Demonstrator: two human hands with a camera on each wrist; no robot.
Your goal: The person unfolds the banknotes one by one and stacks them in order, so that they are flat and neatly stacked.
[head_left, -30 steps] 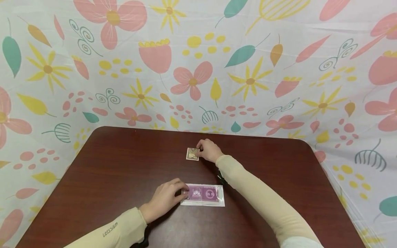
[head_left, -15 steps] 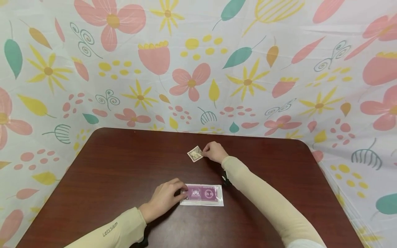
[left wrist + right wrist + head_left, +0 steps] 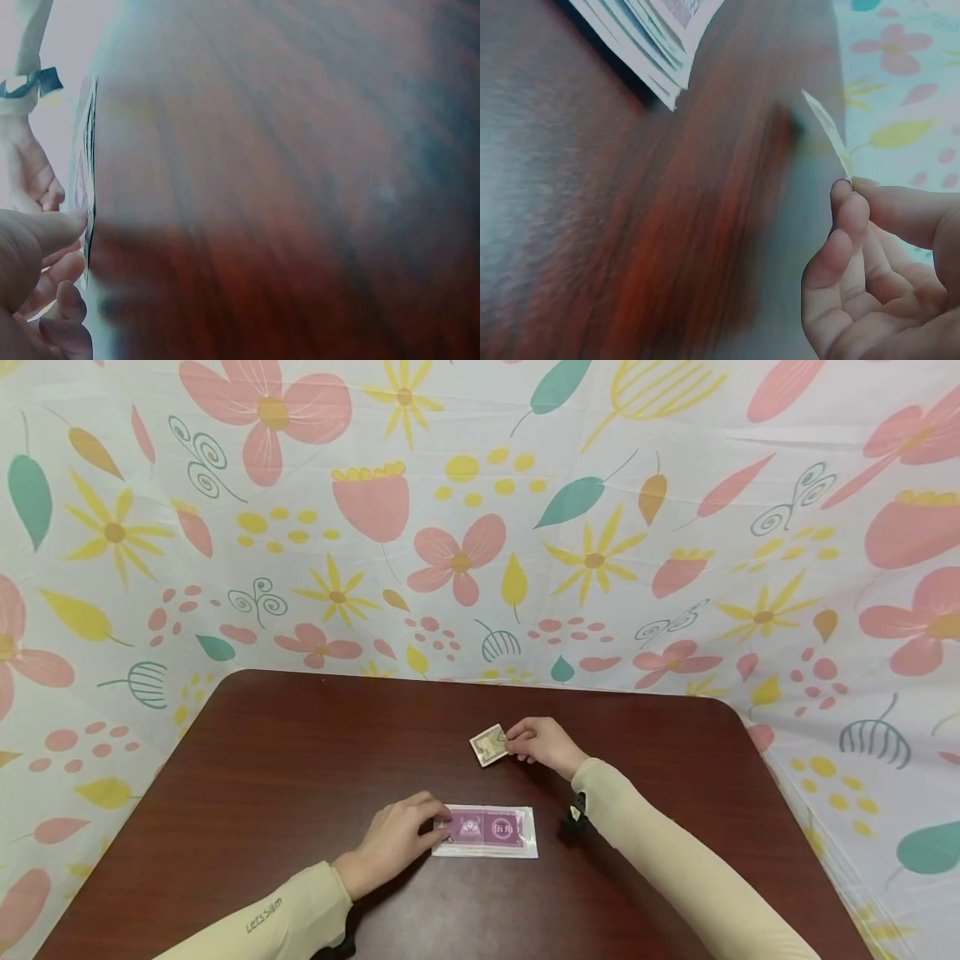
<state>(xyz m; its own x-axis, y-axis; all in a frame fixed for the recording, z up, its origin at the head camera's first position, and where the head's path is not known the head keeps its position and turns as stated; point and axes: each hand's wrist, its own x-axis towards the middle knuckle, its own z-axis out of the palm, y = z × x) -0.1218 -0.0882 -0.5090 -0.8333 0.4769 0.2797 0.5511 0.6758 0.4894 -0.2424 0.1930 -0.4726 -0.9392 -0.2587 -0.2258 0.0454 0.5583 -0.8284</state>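
Note:
A thin stack of banknotes (image 3: 483,828), purple-printed with white margins, lies near the middle of the table. My left hand (image 3: 393,843) holds its left end, with the thumb (image 3: 64,227) against the edge in the left wrist view. Farther back, my right hand (image 3: 547,746) pinches a small stamp-like paper (image 3: 489,745) by its right corner. That paper has a yellow-brown design and a white border. The right wrist view shows the paper (image 3: 829,131) almost edge-on, lifted off the table between thumb and fingertips. In that view the stack (image 3: 641,45) appears as several loose layers.
The dark red-brown table (image 3: 300,752) has rounded far corners. A white cloth (image 3: 465,635) printed with flowers and leaves hangs around its back and sides. A dark wristband (image 3: 576,814) sits below the right sleeve.
My right hand has moved right and toward me, carrying the small stamp-like paper, which has turned and risen from the table. The left hand stays on the stack.

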